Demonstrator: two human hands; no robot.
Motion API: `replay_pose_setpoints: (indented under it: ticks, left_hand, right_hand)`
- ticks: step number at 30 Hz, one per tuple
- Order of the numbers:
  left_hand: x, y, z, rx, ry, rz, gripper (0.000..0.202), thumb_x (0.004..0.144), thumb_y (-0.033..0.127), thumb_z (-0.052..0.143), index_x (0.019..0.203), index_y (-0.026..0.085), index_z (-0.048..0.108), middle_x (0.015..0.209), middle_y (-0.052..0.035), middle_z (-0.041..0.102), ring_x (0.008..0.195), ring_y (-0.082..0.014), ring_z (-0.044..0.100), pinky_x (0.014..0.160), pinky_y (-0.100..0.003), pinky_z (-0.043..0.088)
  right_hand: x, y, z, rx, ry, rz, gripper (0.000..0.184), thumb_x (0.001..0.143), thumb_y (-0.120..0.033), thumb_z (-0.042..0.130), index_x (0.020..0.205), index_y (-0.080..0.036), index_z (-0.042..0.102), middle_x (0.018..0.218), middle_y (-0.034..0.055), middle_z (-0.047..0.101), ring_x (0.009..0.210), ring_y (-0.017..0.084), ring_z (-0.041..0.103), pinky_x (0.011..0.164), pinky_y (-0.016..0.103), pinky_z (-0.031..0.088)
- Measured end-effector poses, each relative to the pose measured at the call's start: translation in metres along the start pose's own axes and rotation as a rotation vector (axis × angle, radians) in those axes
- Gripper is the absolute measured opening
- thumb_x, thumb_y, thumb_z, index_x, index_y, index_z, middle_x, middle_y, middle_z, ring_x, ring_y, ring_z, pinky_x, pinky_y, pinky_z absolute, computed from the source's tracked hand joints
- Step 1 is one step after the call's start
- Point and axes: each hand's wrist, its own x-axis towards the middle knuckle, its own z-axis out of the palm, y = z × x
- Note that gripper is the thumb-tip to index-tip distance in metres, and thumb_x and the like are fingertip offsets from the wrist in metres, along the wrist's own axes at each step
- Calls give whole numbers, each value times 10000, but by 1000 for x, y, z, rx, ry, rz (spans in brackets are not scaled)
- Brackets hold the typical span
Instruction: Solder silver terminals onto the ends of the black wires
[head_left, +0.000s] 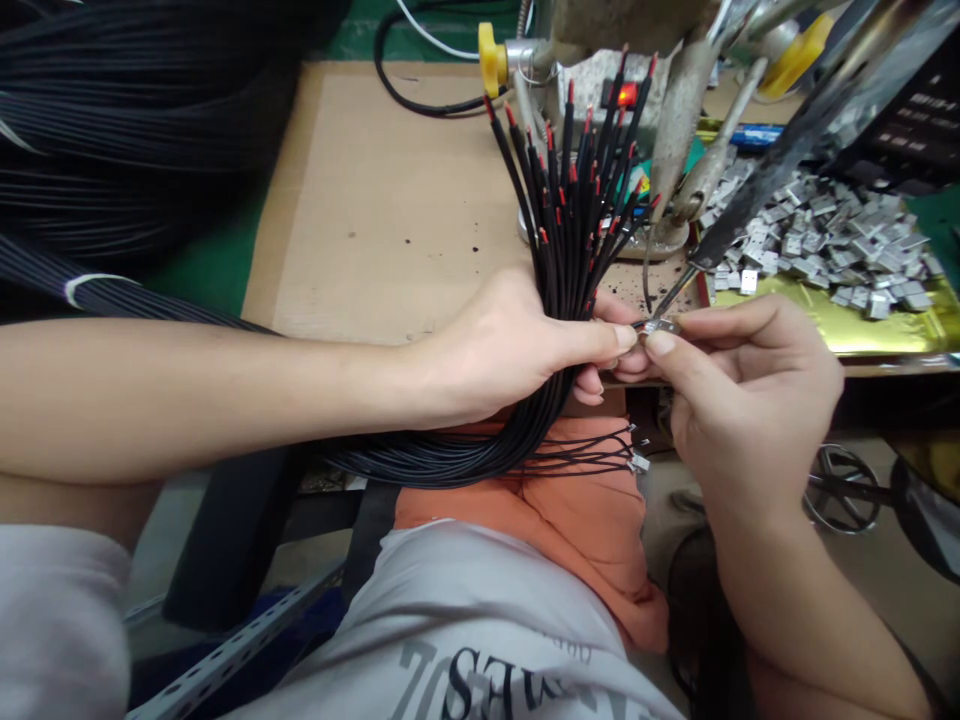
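My left hand is closed around a thick bundle of black cables whose stripped ends show red wire tips. Between its thumb and fingers it also pinches one cable end, up against a small metal USB connector. My right hand grips that connector between thumb and forefinger. The tip of a soldering iron comes down from the upper right and meets the connector, or nearly so. Several cables with connectors on their ends lie across my lap, below the hands.
A heap of loose USB connectors lies on a gold-lined tray at the right. A metal stand with yellow knobs rises at the back, near a lit red switch. Cardboard covers the bench; more black cables hang at the left.
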Motion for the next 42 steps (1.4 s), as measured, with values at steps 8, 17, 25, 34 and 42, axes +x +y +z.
replay_pose_setpoints:
  ticks: [8, 17, 25, 34, 42]
  left_hand:
    - [-1, 4, 1, 5, 11, -15, 165, 939, -17, 761, 866, 127, 795, 731, -3, 792, 546, -81, 701, 560, -180, 622]
    - [-3, -1, -2, 40, -23, 36, 109, 937, 48, 778, 891, 129, 834, 804, -15, 818, 619, -86, 707, 608, -203, 654]
    - [-13, 10, 1, 221, -16, -4, 35, 907, 105, 838, 925, 134, 828, 690, 21, 777, 605, -101, 706, 600, -187, 599]
    - [-15, 6, -3, 346, -120, 50, 69, 951, 198, 841, 929, 133, 832, 725, 31, 778, 685, -98, 724, 687, -180, 601]
    - [-16, 1, -1, 300, -134, 75, 65, 941, 163, 825, 894, 135, 790, 739, 39, 772, 683, -90, 714, 698, -183, 602]
  right_hand:
    - [1, 2, 0, -25, -23, -28, 255, 858, -201, 1006, 900, -279, 767, 796, -24, 776, 631, 171, 785, 661, 333, 755]
    - [1, 2, -1, 50, -54, 18, 273, 800, -242, 1046, 893, -276, 791, 813, -6, 827, 628, 209, 816, 624, 358, 759]
    - [-4, -14, -10, -10, -101, 25, 285, 777, -82, 987, 917, -253, 805, 804, -9, 850, 636, 179, 823, 648, 265, 738]
    - [-14, -32, -21, -119, -255, 6, 401, 807, -50, 944, 1112, -257, 786, 1006, -15, 838, 875, 142, 840, 844, 239, 728]
    - [-17, -29, -23, -68, -276, 91, 403, 808, -74, 948, 1099, -292, 774, 993, -27, 825, 929, 164, 856, 868, 262, 739]
